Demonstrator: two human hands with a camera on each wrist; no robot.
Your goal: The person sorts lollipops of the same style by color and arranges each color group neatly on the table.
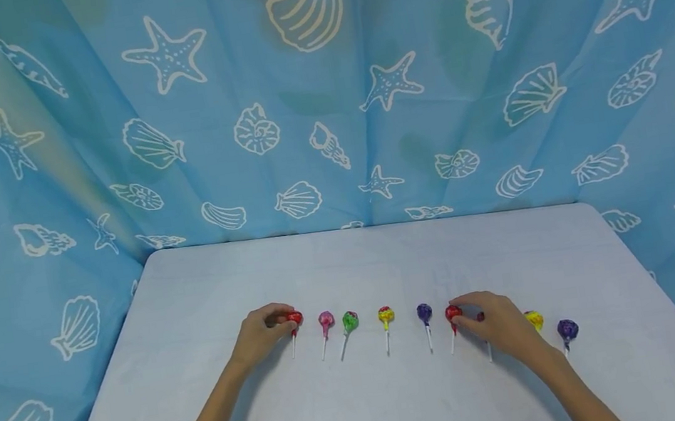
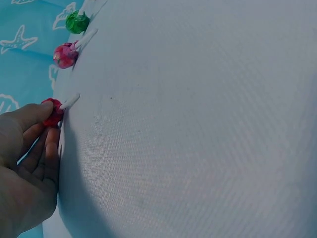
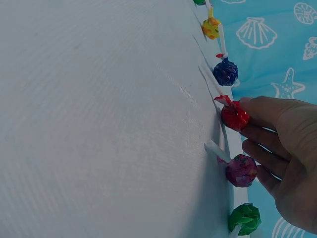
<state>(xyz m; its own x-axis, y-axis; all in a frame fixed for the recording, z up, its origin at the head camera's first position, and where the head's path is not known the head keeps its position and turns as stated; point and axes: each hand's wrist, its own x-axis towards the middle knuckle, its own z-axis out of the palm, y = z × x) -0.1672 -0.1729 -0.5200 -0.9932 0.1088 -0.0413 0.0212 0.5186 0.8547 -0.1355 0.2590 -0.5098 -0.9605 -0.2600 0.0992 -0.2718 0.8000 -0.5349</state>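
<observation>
Red lollipops (image 2: pixel 53 114) (image 3: pixel 235 117) pinched in left hand (image 1: pixel 260 333) and right hand (image 1: pixel 504 322); right fingers (image 3: pixel 263 153) could roll neighbouring purple lollipop (image 3: pixel 241 171) toward tabletop's (image 1: pixel 352 410) right edge.

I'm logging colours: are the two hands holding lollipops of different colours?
No, in the head view the left hand pinches a red lollipop and the right hand pinches another red lollipop.
</observation>
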